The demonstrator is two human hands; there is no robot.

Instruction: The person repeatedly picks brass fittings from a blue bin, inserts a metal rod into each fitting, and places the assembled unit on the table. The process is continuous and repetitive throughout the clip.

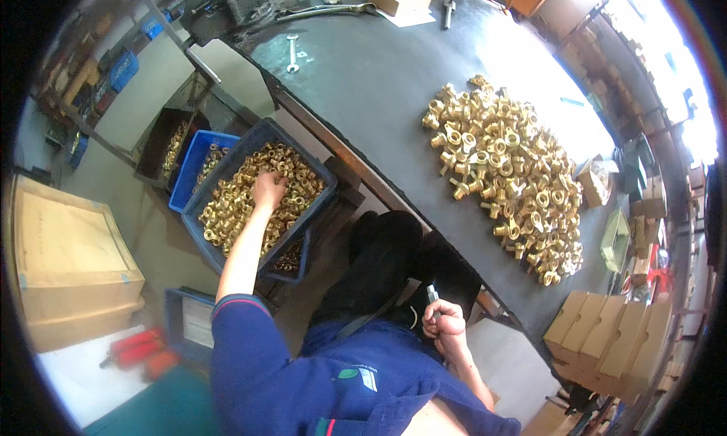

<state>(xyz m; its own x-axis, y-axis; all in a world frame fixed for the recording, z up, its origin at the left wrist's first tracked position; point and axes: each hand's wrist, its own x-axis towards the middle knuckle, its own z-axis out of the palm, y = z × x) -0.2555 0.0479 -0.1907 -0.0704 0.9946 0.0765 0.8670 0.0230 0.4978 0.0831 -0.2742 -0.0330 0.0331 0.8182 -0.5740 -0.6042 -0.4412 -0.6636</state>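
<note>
My left hand (269, 189) reaches into a dark plastic bin (321, 171) heaped with small brass fittings (236, 201). Its fingers are bent inward among the fittings, and whatever lies between them is hidden. Close to my lap, my right hand (447, 324) is closed around a short grey metal rod-shaped piece (432, 293), whose end sticks up above the fist. On the dark worktable (363, 80) to the right lies a big pile of brass valve-like fittings (507, 163), ring-shaped openings showing on many of them.
A blue bin (189, 171) stands behind the dark bin, and another holds fittings (291, 258) beneath it. An open-end wrench (293, 53) lies on the table. Cardboard boxes (606, 337) line its right corner. A large carton (72, 246) stands at left, near red-handled tools (135, 349).
</note>
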